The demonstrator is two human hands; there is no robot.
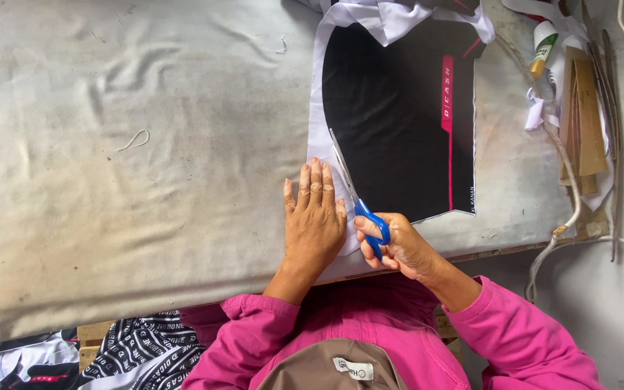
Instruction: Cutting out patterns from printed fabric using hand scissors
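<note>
Pink sleeves point(399, 339) and a tan cap brim point(334, 368) fill the near edge of the head view, with both arms reaching out over the tabletop point(131, 166), which is covered in a wrinkled, stained grey cloth.

At the near edge of the tabletop, the left hand point(315, 217) lies flat, palm down, fingers point(315, 184) straight and close together, pressing on the white border of a fabric panel point(399, 115). It grips nothing.

Just to its right, the right hand point(391, 242) has its fingers closed through the blue handles of a pair of scissors point(355, 195). The blades point away from the person and stand slightly parted along the white border, at the left edge of the black area.

That panel is black with a white margin and a red stripe down its right side. It lies right of the tabletop's middle, running from the hands to the far edge.

Farther right lie cardboard strips point(588, 115), a small tube point(543, 47) and a cord point(565, 180). A loose thread point(133, 139) lies on the cloth to the left, and black-and-white printed fabric point(139, 347) sits below the tabletop at near left.
</note>
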